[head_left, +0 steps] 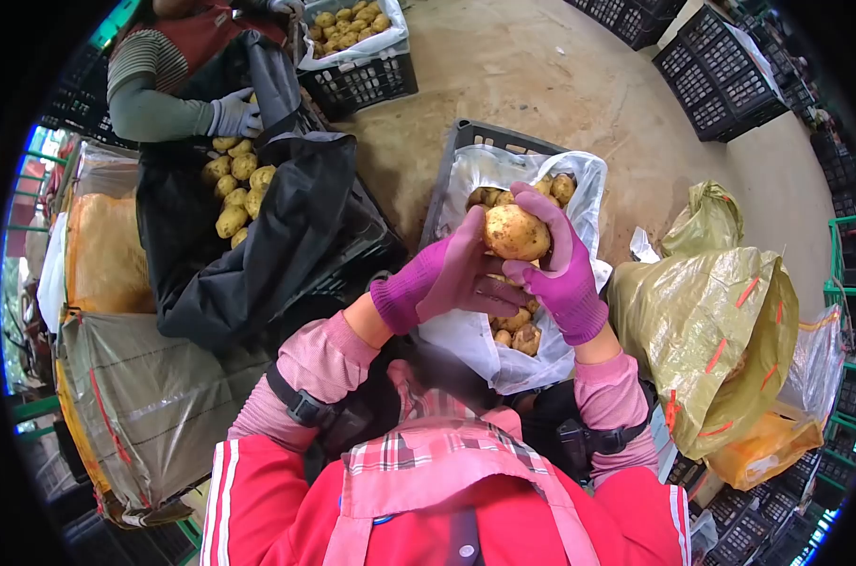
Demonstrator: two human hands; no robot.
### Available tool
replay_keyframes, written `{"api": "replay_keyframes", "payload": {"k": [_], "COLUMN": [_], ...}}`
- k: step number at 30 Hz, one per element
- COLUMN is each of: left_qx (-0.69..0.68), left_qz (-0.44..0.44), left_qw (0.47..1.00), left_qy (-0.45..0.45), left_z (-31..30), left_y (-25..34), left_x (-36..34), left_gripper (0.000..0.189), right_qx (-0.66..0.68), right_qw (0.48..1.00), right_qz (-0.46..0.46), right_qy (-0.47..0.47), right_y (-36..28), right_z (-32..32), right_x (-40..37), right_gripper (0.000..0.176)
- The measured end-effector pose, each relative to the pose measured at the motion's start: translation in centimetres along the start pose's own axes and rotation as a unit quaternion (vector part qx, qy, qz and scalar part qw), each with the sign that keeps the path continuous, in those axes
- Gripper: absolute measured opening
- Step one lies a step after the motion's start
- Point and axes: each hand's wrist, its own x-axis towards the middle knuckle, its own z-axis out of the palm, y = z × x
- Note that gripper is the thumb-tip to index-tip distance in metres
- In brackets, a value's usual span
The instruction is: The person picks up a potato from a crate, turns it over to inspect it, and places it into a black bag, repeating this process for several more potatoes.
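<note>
A large light-brown potato (516, 233) with dark specks of dirt is held up between my two hands. My left hand (442, 274), in a purple-pink glove, closes on its left side, with some fingers curled below it. From the right, my right hand (568, 269), gloved alike, grips it with fingers along its side and the thumb under it. Beneath them stands a dark crate (439, 193) lined with a white plastic bag (584, 170). More potatoes (518, 330) lie in the bag, partly hidden by my hands.
On the left, a co-worker's gloved hand (236, 115) rests by potatoes (244, 174) in a crate draped with black cloth (296, 217). Another potato-filled crate (362, 80) stands behind. A yellow-green sack (702, 321) is close on my right; black crates (716, 75) stand farther off.
</note>
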Motion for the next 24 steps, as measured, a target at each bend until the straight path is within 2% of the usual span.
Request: {"api": "replay_keyframes", "payload": {"k": [1,5,7,9,12,15,16,18,19,21,24], "left_qx": [-0.011,0.059,0.297,0.030,0.095,0.258,0.311,0.362,0.393,0.511,0.521], "left_qz": [0.026,0.178,0.273,0.214,0.254,0.356,0.333,0.369,0.389,0.409,0.397], "left_qw": [0.999,0.982,0.915,0.976,0.962,0.898,0.889,0.855,0.832,0.750,0.751], "left_qy": [-0.033,0.009,0.020,-0.005,0.030,0.026,0.041,0.032,0.041,0.096,0.086], "left_z": [0.3,2.2,1.2,1.6,0.8,0.3,0.6,1.2,1.2,1.0,0.7], "left_y": [0.0,0.8,0.5,0.0,-0.6,-1.6,-1.6,-2.2,-2.3,-2.9,-2.6], "left_x": [-0.1,-1.3,-0.9,-0.8,-0.1,0.7,0.4,0.8,0.6,0.9,0.8], "left_gripper": [0.066,0.058,0.057,0.058,0.064,0.067,0.071,0.077,0.080,0.091,0.096], "right_qx": [-0.045,-0.044,-0.024,-0.027,-0.036,-0.087,-0.098,-0.138,-0.158,-0.172,-0.207], "right_qw": [0.998,0.999,0.999,0.999,0.998,0.993,0.991,0.983,0.980,0.976,0.970], "right_qz": [-0.037,0.016,0.043,0.034,0.029,0.029,0.034,0.034,0.023,-0.005,0.028], "right_qy": [-0.005,0.009,0.023,0.022,0.032,0.073,0.090,0.118,0.122,0.136,0.128], "right_y": [0.2,-0.3,0.0,-0.1,-0.3,0.2,0.2,0.2,0.3,0.9,0.2], "right_z": [0.0,0.5,0.7,0.6,0.4,0.7,0.9,0.9,0.9,1.4,1.5], "right_x": [0.2,0.2,0.1,0.1,0.1,-0.1,-0.3,-0.6,-0.5,-0.7,-0.8], "right_gripper": [0.080,0.094,0.099,0.096,0.090,0.080,0.076,0.066,0.061,0.050,0.046]}}
